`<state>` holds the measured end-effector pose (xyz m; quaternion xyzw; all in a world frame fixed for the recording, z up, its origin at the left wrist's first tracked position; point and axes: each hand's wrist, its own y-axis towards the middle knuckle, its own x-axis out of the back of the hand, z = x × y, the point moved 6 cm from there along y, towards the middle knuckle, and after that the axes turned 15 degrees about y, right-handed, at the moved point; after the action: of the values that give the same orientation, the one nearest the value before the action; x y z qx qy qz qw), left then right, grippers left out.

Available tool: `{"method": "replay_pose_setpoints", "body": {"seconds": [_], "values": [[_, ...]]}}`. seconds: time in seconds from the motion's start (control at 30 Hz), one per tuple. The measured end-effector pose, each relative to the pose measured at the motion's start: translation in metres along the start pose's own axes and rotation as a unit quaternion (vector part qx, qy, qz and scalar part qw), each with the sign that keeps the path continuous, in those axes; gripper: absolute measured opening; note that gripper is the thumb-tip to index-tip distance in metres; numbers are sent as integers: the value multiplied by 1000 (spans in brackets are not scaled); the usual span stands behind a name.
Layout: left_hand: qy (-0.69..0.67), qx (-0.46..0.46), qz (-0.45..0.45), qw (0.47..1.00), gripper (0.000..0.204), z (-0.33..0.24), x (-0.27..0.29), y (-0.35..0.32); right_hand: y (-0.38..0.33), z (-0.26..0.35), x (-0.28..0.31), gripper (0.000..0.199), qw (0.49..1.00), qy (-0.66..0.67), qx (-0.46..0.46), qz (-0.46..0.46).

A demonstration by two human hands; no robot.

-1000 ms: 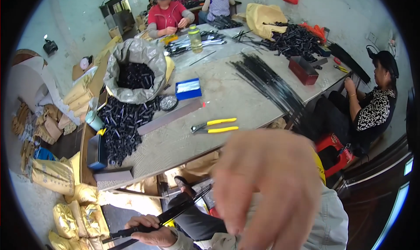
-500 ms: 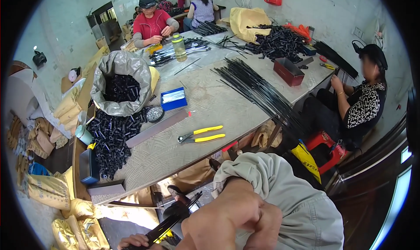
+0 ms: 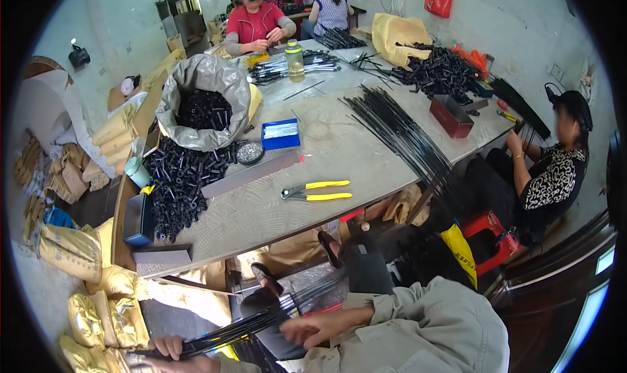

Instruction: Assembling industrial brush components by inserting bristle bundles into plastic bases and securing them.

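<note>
Pale walls [image 3: 124, 20] enclose a long grey counter [image 3: 261, 219], on which a grey plastic-lined sack [image 3: 171, 99] contains short black tubular parts [image 3: 204, 110], an open blue rectangular box [image 3: 281, 142] contains thin silvery-white strips [image 3: 279, 130], and a round dark-rimmed dish [image 3: 252, 164] contains small silvery pieces [image 3: 249, 152]. Yellow-handled metal pincers [image 3: 326, 196] lie near the front edge. Below that edge slants a bundle of long, slender, glossy black rods [image 3: 241, 326], its lower left part clasped in the curled left hand [image 3: 177, 361], while the right hand [image 3: 317, 327], fingers loosely bent, lies just beside it, contact being impossible to tell.
</note>
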<state>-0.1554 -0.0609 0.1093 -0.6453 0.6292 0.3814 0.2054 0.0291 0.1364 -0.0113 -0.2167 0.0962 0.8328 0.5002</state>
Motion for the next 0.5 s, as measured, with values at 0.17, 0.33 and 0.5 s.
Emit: {"method": "replay_pose_setpoints", "body": {"seconds": [0.17,0.33,0.5], "values": [[-143,197,-27,970,29,104,22,-11,-51,107,31,57,855,118,462,-205],[-105,354,-98,924,19,228,51,-84,-102,173,4,29,767,-25,632,-109],[-64,545,26,836,49,275,31,-164,-86,176,9,19,829,37,552,-82]]}}
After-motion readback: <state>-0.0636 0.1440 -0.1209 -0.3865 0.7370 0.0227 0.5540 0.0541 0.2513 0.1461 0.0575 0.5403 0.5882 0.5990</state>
